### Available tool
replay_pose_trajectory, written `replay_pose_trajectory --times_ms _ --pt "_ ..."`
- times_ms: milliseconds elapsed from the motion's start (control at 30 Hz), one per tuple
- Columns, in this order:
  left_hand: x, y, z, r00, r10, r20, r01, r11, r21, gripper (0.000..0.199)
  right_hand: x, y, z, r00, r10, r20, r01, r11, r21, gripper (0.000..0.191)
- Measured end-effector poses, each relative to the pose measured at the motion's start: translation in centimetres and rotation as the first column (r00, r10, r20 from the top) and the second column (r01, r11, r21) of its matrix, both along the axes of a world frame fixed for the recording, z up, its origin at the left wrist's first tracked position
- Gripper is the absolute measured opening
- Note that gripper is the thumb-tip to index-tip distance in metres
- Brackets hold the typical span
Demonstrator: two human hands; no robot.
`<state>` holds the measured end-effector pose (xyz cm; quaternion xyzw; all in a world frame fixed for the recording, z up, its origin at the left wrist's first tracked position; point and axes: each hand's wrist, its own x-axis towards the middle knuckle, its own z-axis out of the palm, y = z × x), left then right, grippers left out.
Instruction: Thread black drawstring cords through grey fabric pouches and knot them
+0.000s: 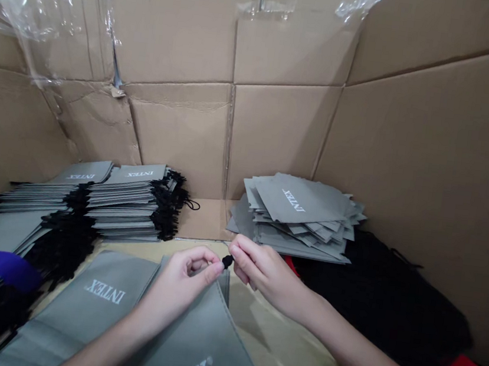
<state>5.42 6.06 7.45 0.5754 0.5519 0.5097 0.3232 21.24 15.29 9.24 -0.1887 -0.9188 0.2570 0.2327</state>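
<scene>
Two hands show on my feed, both closing on one small black cord stopper (227,261). My right hand (269,274) pinches it from one side, and my left hand (179,282) curls nearly shut, its fingertips meeting the stopper from the other side. I cannot tell whether a cord runs through it. Under my left hand lies a gray bag (189,342) printed INTEX, its top edge just below the stopper, and a second gray bag (86,306) lies further left of that hand. Beyond my left hand sits a stack of gray bags (126,201) with bunched black cords (165,212). Ahead of my right hand is a loose pile of gray bags (299,207), and a heap of black fabric (373,300) lies to that hand's right, all inside a cardboard box (276,139). The stopper is tiny, so a slip of my fingertips could drop it among the black cords, where it would be hard to spot. Leaning on the bag could also crease it.
</scene>
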Motion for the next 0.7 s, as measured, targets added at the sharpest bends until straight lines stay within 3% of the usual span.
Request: replay_pose_trajectory --times_ms 367,700 --pt "0.02 -0.14 -0.39 0.967 0.032 -0.251 -0.019 0.998 0.054 0.027 -0.23 0.75 -0.64 0.991 -0.128 0.042 0.119 0.978 0.173 0.027" --pt "0.09 -0.41 0.12 0.922 0.055 -0.383 -0.035 0.998 0.06 0.023 -0.11 0.63 -0.44 0.996 -0.089 -0.028 0.09 0.994 0.066 0.029"
